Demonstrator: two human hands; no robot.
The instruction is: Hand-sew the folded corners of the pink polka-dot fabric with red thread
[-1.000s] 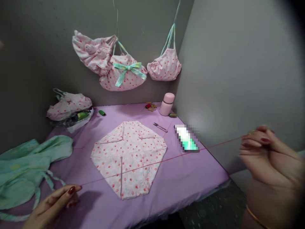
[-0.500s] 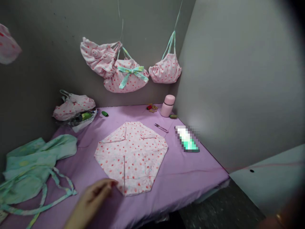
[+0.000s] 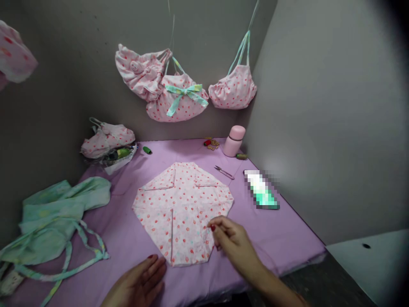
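A pink dotted fabric piece [image 3: 183, 204], folded into a many-sided shape, lies flat on the purple table cover [image 3: 287, 238]. My left hand [image 3: 142, 283] rests near the fabric's front corner with its fingers stretched out flat. My right hand [image 3: 231, 241] hovers over the fabric's right front edge, fingers curled in a pinch; what it holds is too small to make out.
Small snips [image 3: 223, 172] and a blurred phone-like object [image 3: 261, 189] lie to the right. A pink bottle [image 3: 234, 140], thread spools [image 3: 147, 150] and a fabric bundle [image 3: 107, 138] sit at the back. Mint fabric [image 3: 54, 209] lies left. Three pink bags [image 3: 179, 98] hang on the wall.
My right hand has come in from far right to the fabric's right edge. My left hand moved right to the fabric's front corner. The taut red thread is no longer visible.
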